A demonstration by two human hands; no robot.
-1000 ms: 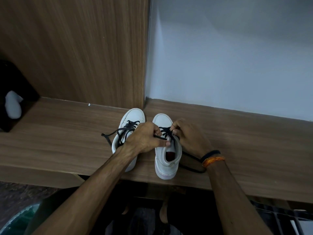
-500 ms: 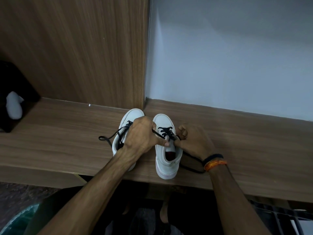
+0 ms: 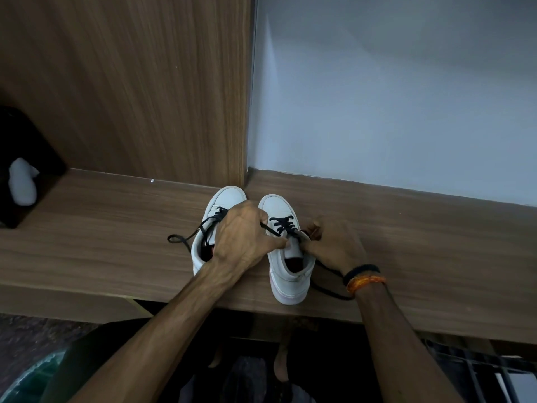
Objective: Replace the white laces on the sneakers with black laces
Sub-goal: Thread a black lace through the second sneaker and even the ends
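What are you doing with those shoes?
A person is putting black laces into a pair of white sneakers on a wooden shelf. The left hand and the right hand each grip an end of the black lace on the right white sneaker, which is only laced across its lower eyelets. The left white sneaker already has black lacing, with a loose end lying on the shelf.

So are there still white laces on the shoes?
No, both the left sneaker and the right sneaker show only black laces.
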